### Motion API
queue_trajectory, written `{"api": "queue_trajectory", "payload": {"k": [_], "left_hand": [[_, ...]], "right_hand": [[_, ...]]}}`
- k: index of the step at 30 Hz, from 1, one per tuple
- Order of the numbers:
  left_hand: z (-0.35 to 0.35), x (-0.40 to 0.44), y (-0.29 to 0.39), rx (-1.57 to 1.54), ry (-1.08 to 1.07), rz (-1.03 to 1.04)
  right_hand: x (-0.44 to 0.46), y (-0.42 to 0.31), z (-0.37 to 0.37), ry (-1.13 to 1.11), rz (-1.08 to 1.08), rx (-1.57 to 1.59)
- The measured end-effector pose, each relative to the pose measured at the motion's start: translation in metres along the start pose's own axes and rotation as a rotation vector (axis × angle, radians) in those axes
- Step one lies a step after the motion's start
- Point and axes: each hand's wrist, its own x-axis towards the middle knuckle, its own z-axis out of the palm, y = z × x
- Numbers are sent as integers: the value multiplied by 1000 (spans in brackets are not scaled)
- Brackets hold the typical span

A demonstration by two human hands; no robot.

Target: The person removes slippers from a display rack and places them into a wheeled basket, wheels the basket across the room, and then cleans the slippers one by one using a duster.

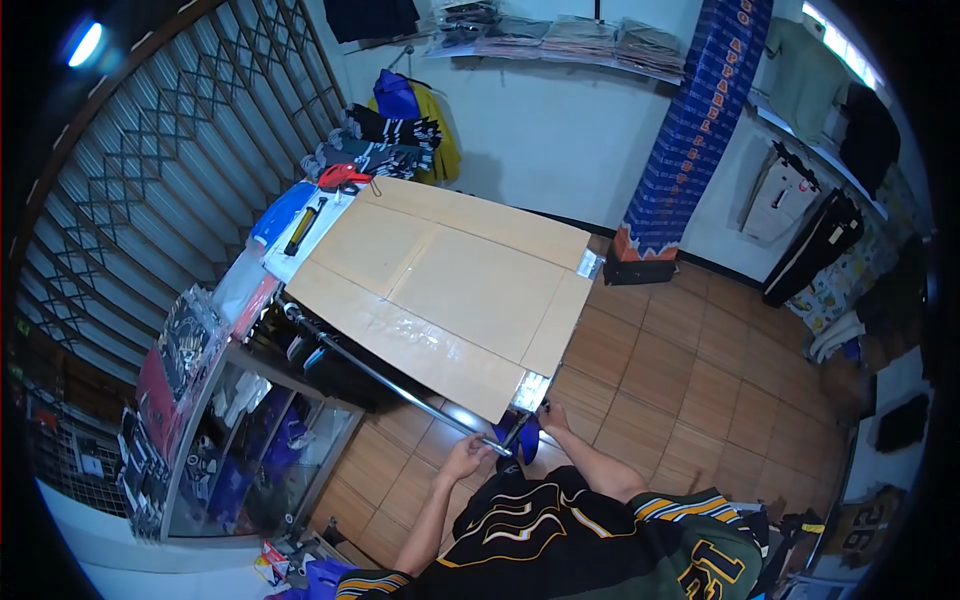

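Observation:
A long metal rail [400, 388] runs from beneath the left edge of a brown cardboard sheet [460, 280] toward me. At the rail's near end, my left hand [468, 458] has its fingers closed around or against the metal tube. To the right, my right hand [551, 418] is closed at the sheet's near corner, beside a short dark bar [517, 430] that meets the rail's end. What its fingertips hold is too small to make out. Shiny tape [531, 390] covers that corner of the cardboard.
A glass display case [240, 450] stands at the left. Beyond the cardboard lie a red tool [343, 177], a yellow-black tool [305, 226] and stacked gloves [385, 140]. A blue wrapped column [690, 140] rises at the back right. Tiled floor [690, 370] extends on the right.

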Motion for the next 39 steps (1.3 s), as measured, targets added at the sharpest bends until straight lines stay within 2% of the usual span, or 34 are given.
{"api": "queue_trajectory", "payload": {"k": [3, 5, 6, 7, 9, 10, 11, 13, 15, 17, 20, 22, 23, 25, 27, 30, 35, 37, 38, 39], "left_hand": [[1, -1, -4, 35, 67, 100], [3, -5, -7, 1, -49, -55], [10, -8, -9, -3, -40, -54], [18, -15, -12, -67, -11, -82], [36, -30, -19, -140, 36, -107], [47, -37, -27, -135, 91, -117], [59, -44, -35, -132, 143, -128], [88, -55, -64, -194, 190, -141], [120, -72, -86, -254, 241, -156], [151, -92, -100, -226, 286, -222], [193, -126, -104, -257, 321, -299], [214, -152, -103, -303, 352, -325], [221, -160, -103, -329, 365, -331], [233, -177, -112, -342, 466, -345], [247, -200, -126, -365, 575, -375], [262, -237, -143, -473, 790, -341], [294, -318, -157, -596, 1106, -439], [311, -350, -171, -618, 1220, -470], [323, -364, -183, -663, 1290, -449], [336, -379, -192, -706, 1358, -429]], "right_hand": [[-4, 8, -13, -93, 63, 169], [-31, -18, -48, -117, 110, 331], [-46, -51, -74, -162, 291, 350], [-43, -32, -74, -172, 283, 346], [-40, 15, -78, -308, 465, 870], [-46, 22, -89, -405, 476, 965], [-51, 29, -97, -417, 472, 954], [-61, 43, -114, -415, 650, 1035], [-62, 66, -132, -511, 636, 1059], [-68, 77, -147, -772, 802, 1257], [-81, 88, -151, -790, 837, 1061], [-76, 138, -127, -866, 896, 925], [-79, 136, -124, -899, 893, 891], [-93, 126, -118, -971, 1001, 678], [-108, 117, -101, -1042, 996, 565], [-125, 109, -70, -1247, 1108, 439], [-179, 53, -7, -1292, 1085, 61], [-196, 42, 28, -1590, 965, -208], [-212, 41, 45, -1584, 884, -273], [-234, 47, 64, -1430, 850, -219]]}}
